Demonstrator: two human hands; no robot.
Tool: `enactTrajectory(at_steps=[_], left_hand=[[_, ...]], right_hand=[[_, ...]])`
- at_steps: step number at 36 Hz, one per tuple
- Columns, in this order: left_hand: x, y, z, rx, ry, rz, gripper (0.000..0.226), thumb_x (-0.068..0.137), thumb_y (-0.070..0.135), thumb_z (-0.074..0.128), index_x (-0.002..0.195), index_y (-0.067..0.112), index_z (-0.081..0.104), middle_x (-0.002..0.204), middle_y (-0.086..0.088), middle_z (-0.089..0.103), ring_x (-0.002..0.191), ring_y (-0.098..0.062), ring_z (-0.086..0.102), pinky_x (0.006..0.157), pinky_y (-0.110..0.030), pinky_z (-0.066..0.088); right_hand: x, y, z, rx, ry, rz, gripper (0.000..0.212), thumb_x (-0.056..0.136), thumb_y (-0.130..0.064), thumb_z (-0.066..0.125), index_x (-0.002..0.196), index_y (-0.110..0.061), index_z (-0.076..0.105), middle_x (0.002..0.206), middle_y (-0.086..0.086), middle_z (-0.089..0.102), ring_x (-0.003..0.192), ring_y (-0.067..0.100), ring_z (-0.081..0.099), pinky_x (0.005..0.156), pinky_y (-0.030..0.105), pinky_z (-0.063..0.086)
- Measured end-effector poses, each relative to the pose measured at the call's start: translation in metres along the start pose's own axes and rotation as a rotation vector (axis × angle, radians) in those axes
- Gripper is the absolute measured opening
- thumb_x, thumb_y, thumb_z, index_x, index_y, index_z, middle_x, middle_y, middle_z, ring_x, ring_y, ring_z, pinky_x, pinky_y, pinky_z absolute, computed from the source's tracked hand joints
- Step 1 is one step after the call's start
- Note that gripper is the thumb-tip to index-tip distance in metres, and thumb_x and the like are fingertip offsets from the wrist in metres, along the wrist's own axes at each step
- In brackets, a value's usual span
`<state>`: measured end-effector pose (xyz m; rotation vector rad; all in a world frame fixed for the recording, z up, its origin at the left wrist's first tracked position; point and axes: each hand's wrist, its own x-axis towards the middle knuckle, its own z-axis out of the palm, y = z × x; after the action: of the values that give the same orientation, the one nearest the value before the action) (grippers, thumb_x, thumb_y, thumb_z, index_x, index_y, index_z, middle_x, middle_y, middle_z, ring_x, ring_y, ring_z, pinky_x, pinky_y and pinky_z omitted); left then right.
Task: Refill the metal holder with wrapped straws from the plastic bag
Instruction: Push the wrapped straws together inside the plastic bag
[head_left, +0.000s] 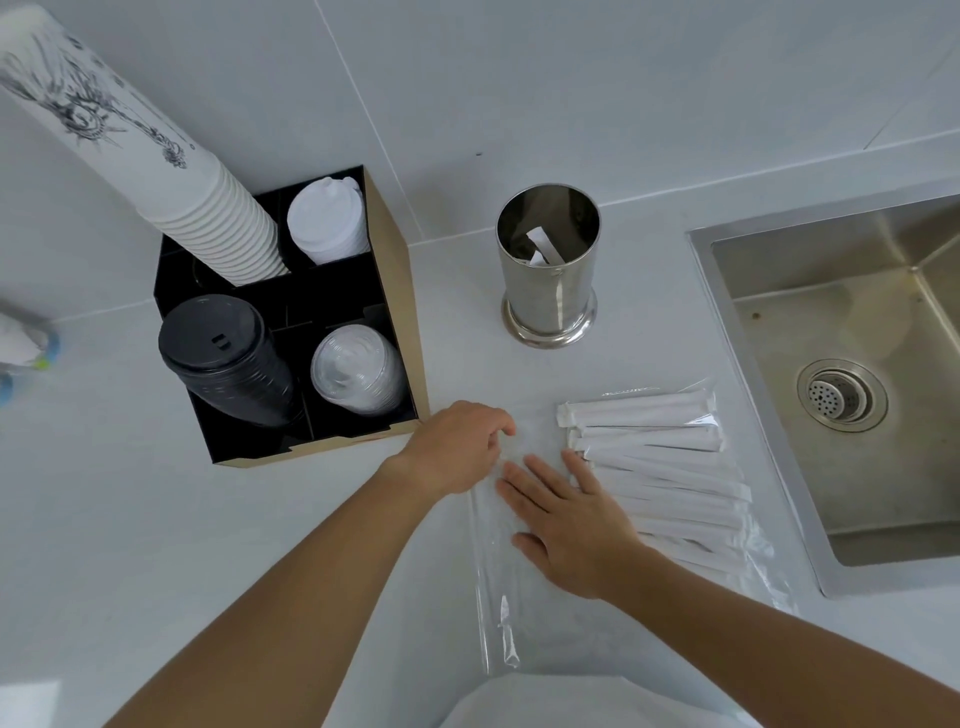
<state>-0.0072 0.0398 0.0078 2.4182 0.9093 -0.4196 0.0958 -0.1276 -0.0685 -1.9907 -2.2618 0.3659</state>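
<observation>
A shiny metal holder (549, 280) stands upright on the white counter, with a few wrapped straws low inside it. In front of it lies a clear plastic bag (498, 582) with several white wrapped straws (660, 467) lying sideways in its right half. My left hand (457, 449) rests on the bag's upper left edge, fingers curled and pinching the plastic. Flat on the bag beside it lies my right hand (566, 514), fingers spread, fingertips touching the straws' left ends.
A black and cardboard organizer (395, 312) at left holds a tall stack of paper cups (156, 156), white lids, black lids (228, 358) and clear lids. A steel sink (852, 374) is sunk into the counter at right.
</observation>
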Motion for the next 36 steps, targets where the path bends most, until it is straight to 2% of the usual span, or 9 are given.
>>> enactTrajectory(at_steps=[5,13,16,18,23,26,30,33,36], left_hand=[[-0.003,-0.005,0.002,0.051,-0.005,0.014,0.028,0.098,0.017,0.044,0.111,0.02,0.069,0.112,0.0,0.067,0.103,-0.019,0.057,0.085,-0.03,0.047],[-0.023,-0.024,0.013,-0.014,0.038,-0.021,0.019,0.093,0.02,0.054,0.099,0.018,0.072,0.096,0.001,0.067,0.091,-0.019,0.06,0.078,-0.025,0.045],[-0.028,-0.02,0.018,-0.147,0.084,-0.06,0.025,0.092,0.037,0.06,0.09,0.015,0.073,0.088,0.0,0.066,0.083,-0.016,0.06,0.076,-0.027,0.046],[-0.025,-0.014,0.021,-0.26,0.13,-0.143,0.029,0.091,0.04,0.06,0.086,0.014,0.074,0.085,0.0,0.068,0.081,-0.014,0.062,0.075,-0.029,0.049],[-0.021,-0.003,0.032,-0.479,0.299,-0.289,0.007,0.082,0.02,0.069,0.078,0.016,0.073,0.076,0.008,0.07,0.072,-0.004,0.063,0.067,-0.016,0.047],[-0.02,0.001,0.036,-0.562,0.364,-0.326,0.006,0.081,0.018,0.069,0.078,0.014,0.074,0.072,0.008,0.069,0.066,-0.003,0.062,0.061,-0.007,0.044],[-0.021,0.0,0.039,-0.592,0.38,-0.369,0.028,0.084,0.032,0.068,0.064,0.011,0.068,0.058,0.003,0.063,0.054,-0.008,0.052,0.057,-0.018,0.04],[-0.022,-0.001,0.038,-0.607,0.364,-0.394,0.024,0.078,0.024,0.074,0.063,0.006,0.067,0.059,0.001,0.061,0.052,-0.008,0.049,0.052,-0.018,0.04],[-0.023,-0.004,0.038,-0.609,0.331,-0.413,0.015,0.071,0.009,0.075,0.062,0.009,0.064,0.063,0.002,0.062,0.056,-0.01,0.053,0.045,-0.014,0.04]], right_hand=[[-0.014,0.004,-0.001,-0.002,0.007,0.022,0.054,0.089,-0.043,0.04,0.132,-0.017,0.059,0.143,0.003,0.054,0.13,0.027,0.052,0.109,0.054,0.021],[-0.025,0.008,0.0,-0.021,-0.057,0.062,0.059,0.092,-0.048,0.037,0.142,-0.019,0.049,0.15,0.001,0.046,0.137,0.025,0.044,0.11,0.056,0.018],[-0.025,0.007,-0.001,-0.023,-0.063,0.055,0.059,0.092,-0.048,0.037,0.141,-0.019,0.05,0.149,0.001,0.047,0.137,0.025,0.045,0.11,0.056,0.018],[-0.024,0.009,-0.002,-0.031,-0.057,0.055,0.059,0.091,-0.048,0.038,0.14,-0.019,0.051,0.148,0.002,0.048,0.136,0.025,0.046,0.11,0.056,0.019],[-0.023,0.007,-0.005,-0.039,-0.054,0.065,0.056,0.091,-0.048,0.037,0.137,-0.021,0.054,0.145,0.004,0.052,0.133,0.027,0.049,0.11,0.056,0.018],[-0.027,0.008,-0.009,-0.052,-0.049,0.088,0.055,0.09,-0.049,0.037,0.137,-0.025,0.053,0.144,0.005,0.053,0.133,0.028,0.049,0.109,0.058,0.018],[-0.036,0.019,-0.015,-0.078,-0.036,0.178,0.059,0.092,-0.05,0.034,0.14,-0.02,0.051,0.147,0.006,0.05,0.136,0.028,0.045,0.11,0.06,0.016],[-0.04,0.025,-0.013,-0.073,-0.074,0.229,0.061,0.094,-0.051,0.031,0.14,-0.016,0.051,0.149,0.005,0.047,0.139,0.026,0.041,0.112,0.059,0.014],[-0.04,0.024,-0.01,-0.066,-0.113,0.242,0.062,0.098,-0.052,0.023,0.142,-0.016,0.049,0.151,0.004,0.044,0.141,0.025,0.037,0.112,0.059,0.016]])
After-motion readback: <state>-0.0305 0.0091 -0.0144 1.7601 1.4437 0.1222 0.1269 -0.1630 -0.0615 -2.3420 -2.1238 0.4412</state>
